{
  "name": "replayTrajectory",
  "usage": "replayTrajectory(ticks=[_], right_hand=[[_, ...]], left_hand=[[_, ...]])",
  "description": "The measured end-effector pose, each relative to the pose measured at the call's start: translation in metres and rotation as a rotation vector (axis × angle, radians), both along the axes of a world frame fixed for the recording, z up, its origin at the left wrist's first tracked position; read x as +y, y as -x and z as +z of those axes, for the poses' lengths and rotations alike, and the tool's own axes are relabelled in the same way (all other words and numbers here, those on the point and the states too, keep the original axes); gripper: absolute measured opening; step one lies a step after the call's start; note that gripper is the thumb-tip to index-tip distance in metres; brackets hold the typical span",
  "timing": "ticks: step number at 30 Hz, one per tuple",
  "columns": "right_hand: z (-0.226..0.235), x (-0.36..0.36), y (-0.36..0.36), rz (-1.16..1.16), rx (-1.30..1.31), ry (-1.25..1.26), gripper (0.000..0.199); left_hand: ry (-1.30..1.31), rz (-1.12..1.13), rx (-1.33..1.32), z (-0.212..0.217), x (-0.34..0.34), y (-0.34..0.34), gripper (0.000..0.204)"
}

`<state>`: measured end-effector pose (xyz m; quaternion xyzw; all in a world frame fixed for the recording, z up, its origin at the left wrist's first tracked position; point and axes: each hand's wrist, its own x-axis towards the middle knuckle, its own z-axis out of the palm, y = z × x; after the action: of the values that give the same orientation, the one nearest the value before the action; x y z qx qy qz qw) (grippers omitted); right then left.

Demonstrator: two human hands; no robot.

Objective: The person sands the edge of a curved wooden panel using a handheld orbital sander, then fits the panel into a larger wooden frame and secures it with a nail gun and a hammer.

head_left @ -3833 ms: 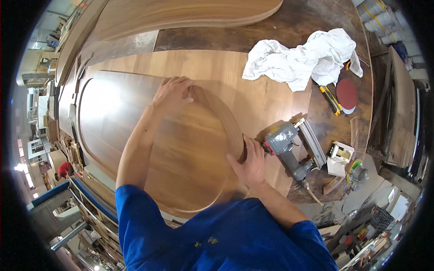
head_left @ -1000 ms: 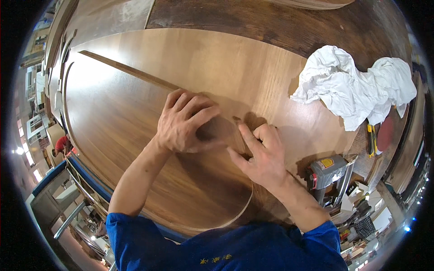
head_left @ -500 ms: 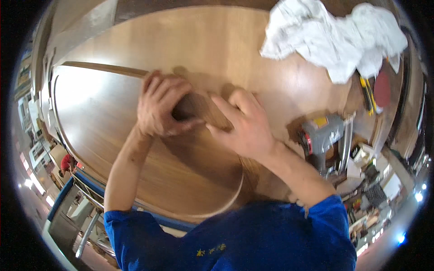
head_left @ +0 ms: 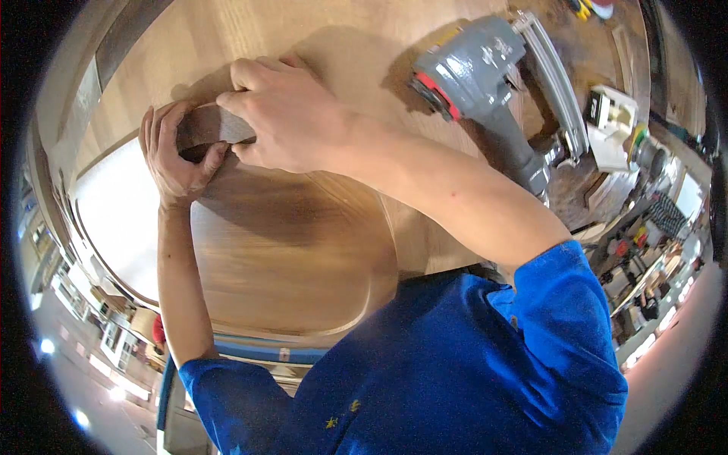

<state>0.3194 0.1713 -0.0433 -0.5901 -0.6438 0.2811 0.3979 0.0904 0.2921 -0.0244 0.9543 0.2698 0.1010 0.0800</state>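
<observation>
Grey power tool (head_left: 485,83) blocks right side; wooden panel (head_left: 288,250) open below hands.

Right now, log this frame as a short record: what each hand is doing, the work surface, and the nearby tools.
left hand: gripping the near end of a dark wooden strip
right hand: pressed over the same strip, fingers closed on it
surface: rounded wooden panel lying flat
nearby tool: grey nail gun, resting beside the right forearm, untouched
clothing: blue sleeves
far right: cluttered bench items, too small to identify
</observation>
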Motion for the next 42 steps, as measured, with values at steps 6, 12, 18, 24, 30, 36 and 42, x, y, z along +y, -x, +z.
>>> replayTrajectory(ticks=[6, 12, 18, 24, 30, 36, 42], right_hand=[[0.001, -0.004, 0.001, 0.054, -0.109, -0.003, 0.054], [0.004, -0.052, 0.009, -0.286, -0.348, -0.014, 0.07], [0.057, -0.227, 0.05, -0.691, -0.326, 0.443, 0.079], [0.039, -0.238, 0.066, -0.802, -0.182, 0.31, 0.074], [0.028, -0.238, 0.059, -0.789, -0.105, 0.142, 0.075], [0.029, -0.238, 0.056, -0.763, -0.101, 0.136, 0.077], [0.034, -0.232, 0.053, -0.73, -0.15, 0.23, 0.075]], left_hand=[[-0.052, -0.042, -0.038, 0.0, -0.008, -0.002, 0.069], [-0.038, -0.043, -0.06, -0.009, -0.01, -0.007, 0.067], [0.033, 0.069, -0.035, 0.0, -0.016, -0.006, 0.065], [0.077, 0.035, -0.057, -0.004, -0.013, -0.006, 0.064], [0.113, 0.001, -0.087, -0.005, -0.013, -0.004, 0.065], [0.115, 0.014, -0.116, -0.005, -0.016, -0.003, 0.065], [0.071, 0.07, -0.078, 0.0, -0.015, -0.008, 0.065]])
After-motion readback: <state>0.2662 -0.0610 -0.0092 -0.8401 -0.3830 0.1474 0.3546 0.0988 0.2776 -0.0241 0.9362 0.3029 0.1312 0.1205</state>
